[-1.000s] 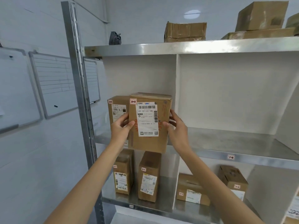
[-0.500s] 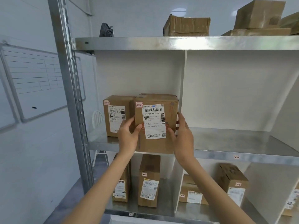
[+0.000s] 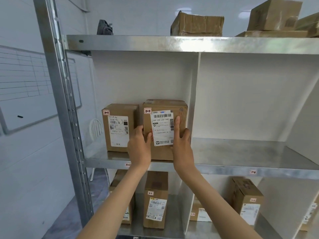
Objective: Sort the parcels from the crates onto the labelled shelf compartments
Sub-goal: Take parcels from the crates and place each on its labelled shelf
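A brown cardboard parcel [image 3: 180, 112] with a white shipping label and a red "1-1" sticker stands on the middle metal shelf [image 3: 241, 152], in the left compartment above the "1-1" edge tag [image 3: 128, 164]. My left hand [image 3: 139, 148] grips its left side, thumb on the front and fingers between it and a second "1-1" parcel [image 3: 119, 128] close beside it. My right hand [image 3: 181, 145] presses straight fingers against the front label, with the thumb at the right edge.
A white divider [image 3: 195, 94] stands right of the parcel; beyond it lies the "1-2" compartment [image 3: 253, 172]. Below are parcels marked 2-1 [image 3: 155, 200] and 2-2 [image 3: 246, 200]. Boxes [image 3: 196, 23] sit on the top shelf. A steel post [image 3: 57, 83] stands at left.
The parcel went from being held at the shelf's front edge to standing further in beside the other box. My right hand shifted from its right side to its front.
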